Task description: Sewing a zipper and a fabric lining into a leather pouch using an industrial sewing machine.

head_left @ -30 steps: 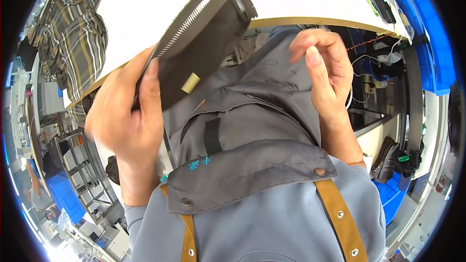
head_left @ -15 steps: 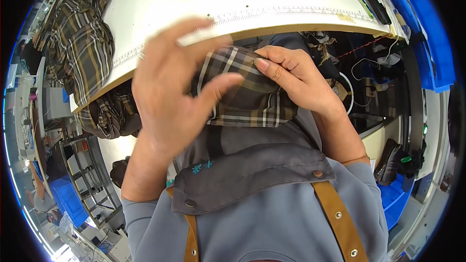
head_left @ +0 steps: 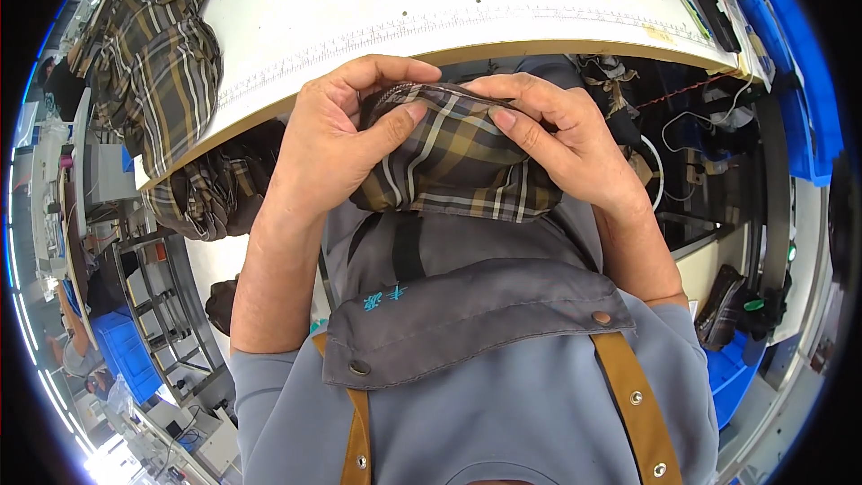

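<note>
A piece of dark plaid fabric (head_left: pixel 467 157) with white and mustard stripes lies over my lap, just below the table's front edge. Its upper edge is a dark, stitched seam. My left hand (head_left: pixel 355 126) grips the left end of that edge, thumb on the near face and fingers curled behind. At the right end, my right hand (head_left: pixel 561 135) pinches the same edge between thumb and bent fingers. Between the two hands the seam is held up in a shallow curve. The fingertips behind the cloth are partly hidden.
A white table (head_left: pixel 305 13) with a printed ruler along its curved edge stands in front of me. Plaid cloth (head_left: pixel 166 54) is heaped at its left, and more plaid cloth (head_left: pixel 211 193) hangs beneath. Blue bins (head_left: pixel 808 99) stand at right. Cables run under the table.
My left hand, blurred and spread above the cloth before, has come down and taken hold of the fabric's left edge. My right hand keeps its pinch.
</note>
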The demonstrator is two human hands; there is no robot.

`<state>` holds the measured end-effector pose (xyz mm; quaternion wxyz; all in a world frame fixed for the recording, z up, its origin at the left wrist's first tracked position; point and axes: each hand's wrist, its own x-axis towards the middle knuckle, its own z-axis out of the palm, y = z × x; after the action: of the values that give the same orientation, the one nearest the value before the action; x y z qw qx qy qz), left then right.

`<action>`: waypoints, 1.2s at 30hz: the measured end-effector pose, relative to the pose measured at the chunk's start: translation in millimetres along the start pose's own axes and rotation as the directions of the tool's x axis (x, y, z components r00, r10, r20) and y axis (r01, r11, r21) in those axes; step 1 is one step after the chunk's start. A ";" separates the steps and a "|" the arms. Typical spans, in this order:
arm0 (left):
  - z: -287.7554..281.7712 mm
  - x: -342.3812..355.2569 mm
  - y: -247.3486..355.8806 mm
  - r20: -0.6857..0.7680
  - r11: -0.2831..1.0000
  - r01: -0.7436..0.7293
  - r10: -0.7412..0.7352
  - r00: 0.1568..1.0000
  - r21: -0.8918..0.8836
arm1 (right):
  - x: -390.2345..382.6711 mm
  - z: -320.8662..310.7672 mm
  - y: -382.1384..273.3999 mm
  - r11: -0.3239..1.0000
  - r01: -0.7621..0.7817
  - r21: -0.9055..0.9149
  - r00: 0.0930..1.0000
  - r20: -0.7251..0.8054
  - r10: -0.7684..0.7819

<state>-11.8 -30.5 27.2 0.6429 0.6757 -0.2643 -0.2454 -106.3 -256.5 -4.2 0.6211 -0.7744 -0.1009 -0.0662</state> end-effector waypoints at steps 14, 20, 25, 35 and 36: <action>5.1 -11.0 8.8 -0.061 0.727 -0.192 0.306 0.950 0.659 | 1.5 0.9 -3.9 0.975 0.105 -0.196 0.994 0.058 -0.095; 0.8 -8.8 -3.6 -0.077 0.811 -0.181 0.267 0.961 0.556 | -0.6 -2.8 -4.8 0.996 -0.009 -0.090 0.998 0.068 0.015; 3.0 -8.7 -10.7 -0.112 0.938 -0.169 0.211 0.971 0.304 | -2.8 -6.7 -2.4 0.987 -0.120 -0.112 0.985 0.109 0.132; 6.2 -11.7 -5.9 -0.154 0.990 0.111 -0.097 0.983 0.086 | 1.5 -5.4 9.9 0.978 -0.178 0.108 0.981 0.104 0.167; 6.6 -12.0 -6.0 -0.144 0.994 0.102 -0.096 0.985 0.035 | 2.0 -5.2 10.0 0.978 -0.179 0.108 0.981 0.102 0.168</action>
<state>-24.8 -27.1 20.7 0.6328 0.7171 -0.1890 -0.2228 -101.8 -263.4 -12.1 0.6632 -0.7450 -0.0652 0.0300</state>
